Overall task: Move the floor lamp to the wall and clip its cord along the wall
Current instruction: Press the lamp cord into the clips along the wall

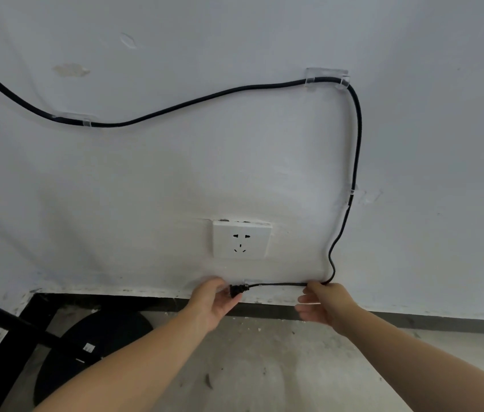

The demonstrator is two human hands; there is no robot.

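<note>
A black cord (193, 102) runs across the white wall through clear clips: one at the left (86, 121), one at the upper right (327, 78), one lower on the right (351, 193). It drops, bends near the skirting and runs level to the black plug (237, 289). My left hand (215, 301) pinches the plug just below the white socket (240, 240). Further right, my right hand (324, 304) grips the cord at its bend. The lamp's round black base (92, 349) and pole (2, 318) stand at the lower left.
A dark skirting strip (413, 321) runs along the foot of the wall above the grey concrete floor (264, 367). A black frame edge (11, 346) rises at the left beside the lamp base.
</note>
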